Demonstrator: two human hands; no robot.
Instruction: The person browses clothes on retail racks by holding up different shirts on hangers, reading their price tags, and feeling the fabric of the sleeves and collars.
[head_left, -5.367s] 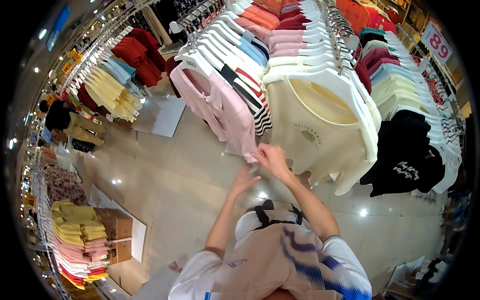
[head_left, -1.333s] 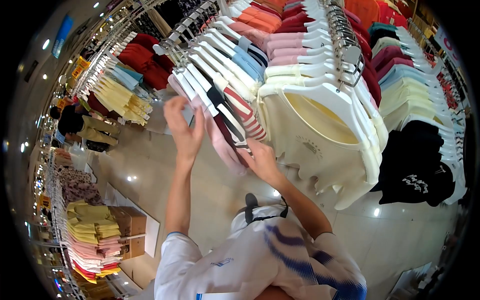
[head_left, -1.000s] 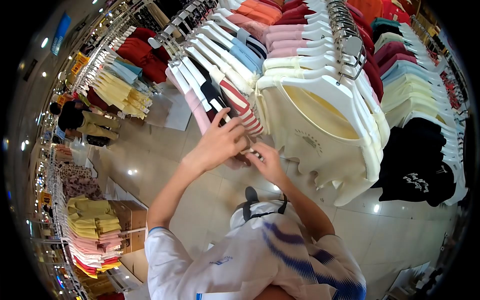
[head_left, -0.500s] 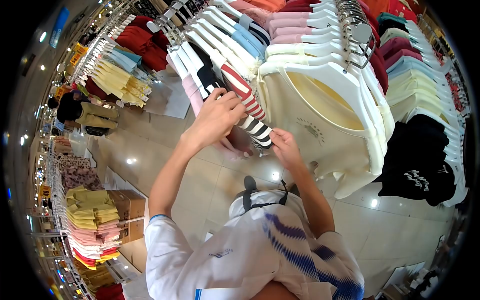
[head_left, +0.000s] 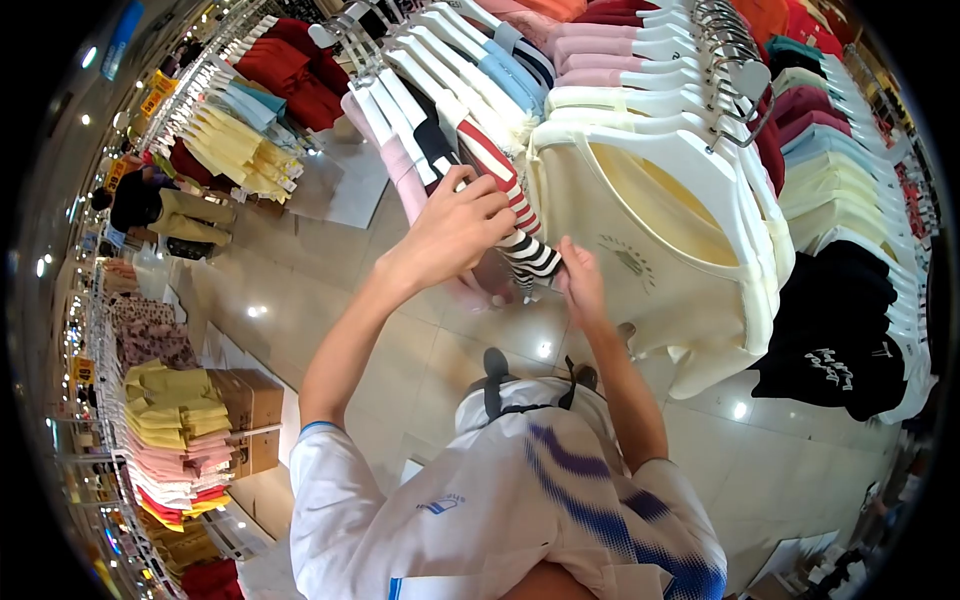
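A shirt with black-and-white stripes (head_left: 530, 256) hangs on the near rack, between a red-and-white striped shirt (head_left: 512, 192) and a dark garment (head_left: 434, 142). My left hand (head_left: 455, 228) lies across its upper part, fingers curled over the cloth; the fingertips are partly hidden. At the shirt's striped end, my right hand (head_left: 581, 278) pinches the edge between thumb and fingers. Just right of that hand hangs a cream top (head_left: 640, 245) with a small sun-like print, on a white hanger (head_left: 680, 165).
Pink tops (head_left: 610, 62) and light blue garments (head_left: 520, 80) crowd the same rack. Black shirts (head_left: 830, 320) hang at the right. Further left are yellow garments (head_left: 240, 150), a cardboard box (head_left: 248, 410) and a person (head_left: 150, 208) in dark top and khaki trousers.
The view has shifted slightly. Both hands have stayed at the striped shirt, and its end has tilted a little while the right fingers have turned more upright.
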